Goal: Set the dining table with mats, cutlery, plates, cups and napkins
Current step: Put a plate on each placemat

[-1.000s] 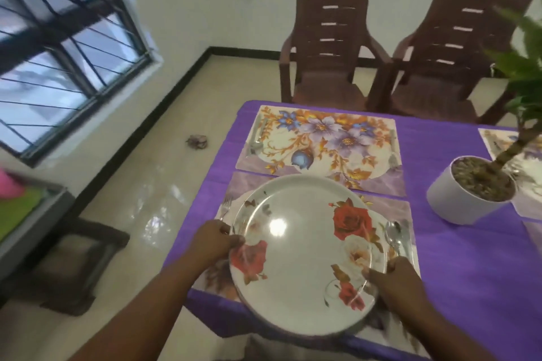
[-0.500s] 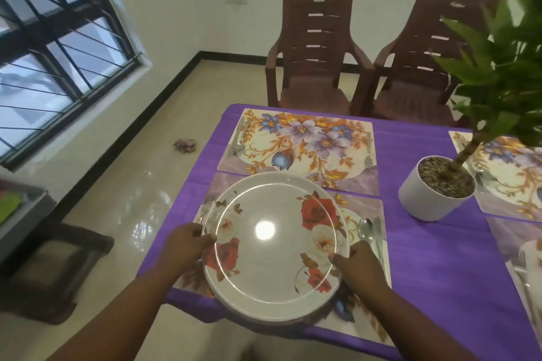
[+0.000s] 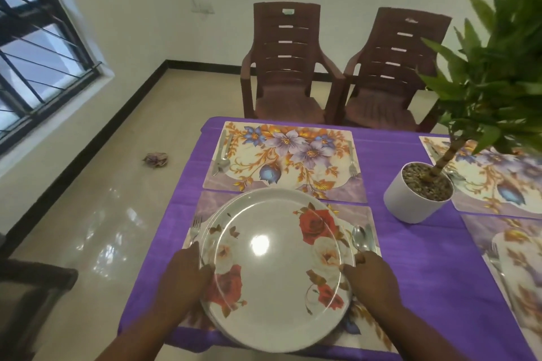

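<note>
1. Head view looks down on a table [image 3: 410,287] covered in a purple cloth, with floral mats laid on it.
2. Both hands hold a white plate [image 3: 275,267] with red and white roses over the near mat [image 3: 370,328]; there seem to be more plates stacked under it, though the rims are hard to count.
3. On the plate's left rim the left hand [image 3: 183,278] has its grip curled round the edge, thumb on top.
4. At the right rim the right hand [image 3: 372,278] has its grip closed on the edge likewise, fingers underneath and hidden.
5. Whether the plate rests on the mat or is just above it, I cannot tell; its near edge reaches past the table's near edge.
6. A fork [image 3: 196,227] lies on the near mat just left of the plate; a spoon [image 3: 358,236] lies just right of it, with another utensil beside the spoon.
7. The far mat [image 3: 286,161] carries cutlery at its left edge and a fork [image 3: 352,164] at its right edge.
8. Right of these mats stands a white pot [image 3: 410,199] with a leafy plant [image 3: 498,67], and further mats lie right of it.
9. Two brown chairs [image 3: 287,67] stand beyond the table's far edge.
10. A small crumpled thing [image 3: 155,159] lies on the floor to the left.
</note>
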